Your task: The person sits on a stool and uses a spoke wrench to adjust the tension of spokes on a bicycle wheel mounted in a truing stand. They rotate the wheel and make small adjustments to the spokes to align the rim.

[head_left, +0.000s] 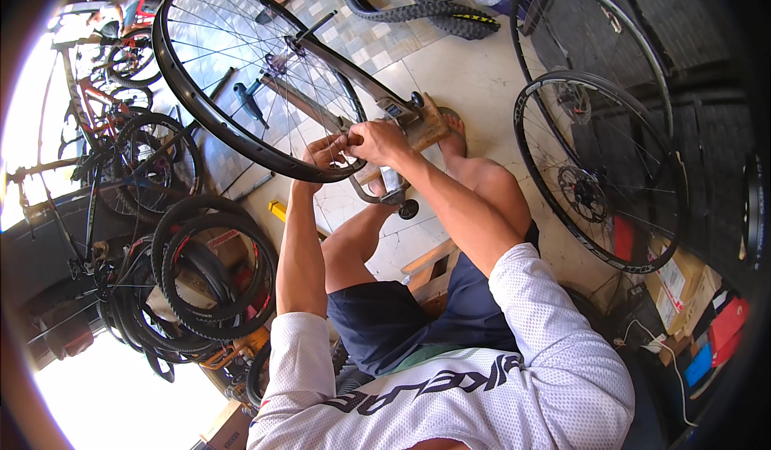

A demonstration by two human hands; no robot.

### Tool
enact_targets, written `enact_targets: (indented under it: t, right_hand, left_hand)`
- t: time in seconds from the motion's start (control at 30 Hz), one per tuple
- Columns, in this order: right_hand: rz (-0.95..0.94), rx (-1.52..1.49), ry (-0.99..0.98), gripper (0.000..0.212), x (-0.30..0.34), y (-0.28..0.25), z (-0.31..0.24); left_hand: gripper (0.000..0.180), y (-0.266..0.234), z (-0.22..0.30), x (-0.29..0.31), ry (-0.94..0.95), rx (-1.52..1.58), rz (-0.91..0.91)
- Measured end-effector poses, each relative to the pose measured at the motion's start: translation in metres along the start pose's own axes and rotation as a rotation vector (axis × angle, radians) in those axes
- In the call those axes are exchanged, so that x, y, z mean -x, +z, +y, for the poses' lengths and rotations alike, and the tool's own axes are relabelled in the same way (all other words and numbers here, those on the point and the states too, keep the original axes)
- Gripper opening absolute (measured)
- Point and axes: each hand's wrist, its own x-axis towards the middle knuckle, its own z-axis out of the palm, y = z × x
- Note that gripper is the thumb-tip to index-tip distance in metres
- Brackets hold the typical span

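A bare black bicycle rim (215, 127) laced with thin spokes sits tilted in a metal truing stand (345, 66), its hub (281, 58) between the stand's arms. My left hand (325, 154) is at the near part of the rim, fingers bent and pinched by the spokes. Close against it, my right hand (379, 142) is closed too, thumb and fingertips meeting the left fingers at the rim's inner side. Whatever small part lies between the fingertips is too small and covered to make out. The stand's base rests between my legs, below my right hand.
A teal power tool (250, 103) lies on the floor beyond the rim. Two wheels (524, 141) lean on the right. Tyres (422, 12) lie ahead; more tyres (173, 289) are piled at left beside several bicycles (88, 116). A yellow bar (279, 210) lies near my left forearm.
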Motion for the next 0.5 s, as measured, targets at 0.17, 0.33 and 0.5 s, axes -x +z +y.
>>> enact_targets:
  t: [0.17,0.33,0.5]
  right_hand:
    - [-0.013,0.017,0.037,0.030,-0.004,0.003,0.007]
    - [0.049,0.126,0.092,0.031,0.002,-0.003,-0.004]
    - [0.145,0.257,0.044,0.044,0.008,0.002,-0.012]
  left_hand:
    - [0.031,0.006,0.002,-0.006,0.067,-0.140,0.094]
    - [0.034,0.014,0.004,-0.006,0.062,-0.221,0.295]
    - [0.047,0.033,0.000,-0.010,0.151,0.156,0.300]
